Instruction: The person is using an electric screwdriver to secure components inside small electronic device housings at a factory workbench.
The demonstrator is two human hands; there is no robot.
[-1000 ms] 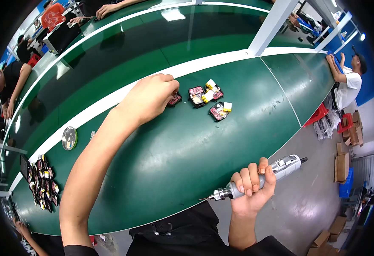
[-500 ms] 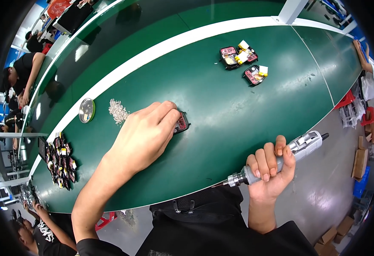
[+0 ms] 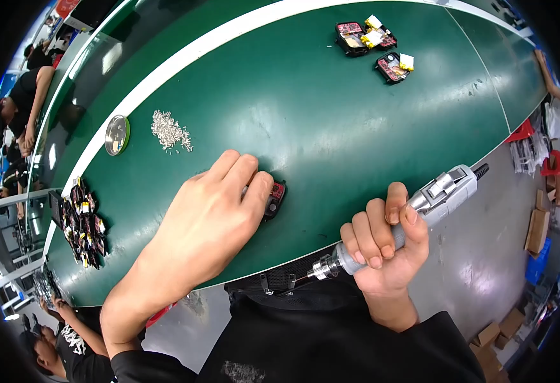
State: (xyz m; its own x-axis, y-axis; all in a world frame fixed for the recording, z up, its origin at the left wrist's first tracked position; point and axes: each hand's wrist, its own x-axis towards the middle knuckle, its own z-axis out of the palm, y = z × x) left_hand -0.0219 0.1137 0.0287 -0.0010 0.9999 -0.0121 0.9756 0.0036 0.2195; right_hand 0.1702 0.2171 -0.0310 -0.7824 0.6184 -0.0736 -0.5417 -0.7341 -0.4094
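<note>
My left hand is bent over a small black case with a red circuit board on the green table. Its fingers close on the case and cover most of it. In my right hand, an electric screwdriver with a grey body and silver chuck is held at the table's near edge. Its thin bit points left and down, in front of my black clothing. Beyond my left hand lies a pile of small silvery screws.
A round tin with a green rim stands left of the screws. Several similar cases are heaped at the far left. Three opened cases with yellow-and-white parts lie at the far side. Other people sit along the left.
The view has shifted, so the table's things appear higher. My left hand and the case have come nearer to me. The screwdriver in my right hand has moved left.
</note>
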